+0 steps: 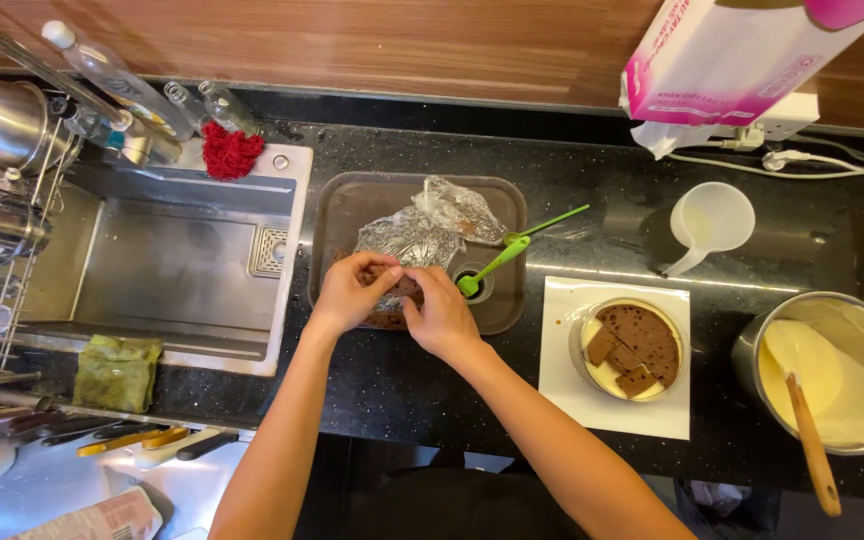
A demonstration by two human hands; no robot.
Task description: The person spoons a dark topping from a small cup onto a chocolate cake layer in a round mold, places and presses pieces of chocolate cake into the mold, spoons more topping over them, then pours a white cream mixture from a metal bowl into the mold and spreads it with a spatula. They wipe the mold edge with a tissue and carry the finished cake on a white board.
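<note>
Gripping a brown cake piece (pixel 392 285) over the dark tray (pixel 337 205), left hand (pixel 352 292) and right hand (pixel 442 312) clench fingers around it (green spatula (pixel 497 263) just right).

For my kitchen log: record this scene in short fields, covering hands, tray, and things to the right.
left hand: grips brown cake piece
right hand: grips same piece
tray: dark, holds crumpled foil and green spatula
round mould: cream and cake pieces, on white board
metal bowl: cream, wooden spoon
sink: left of tray
</note>
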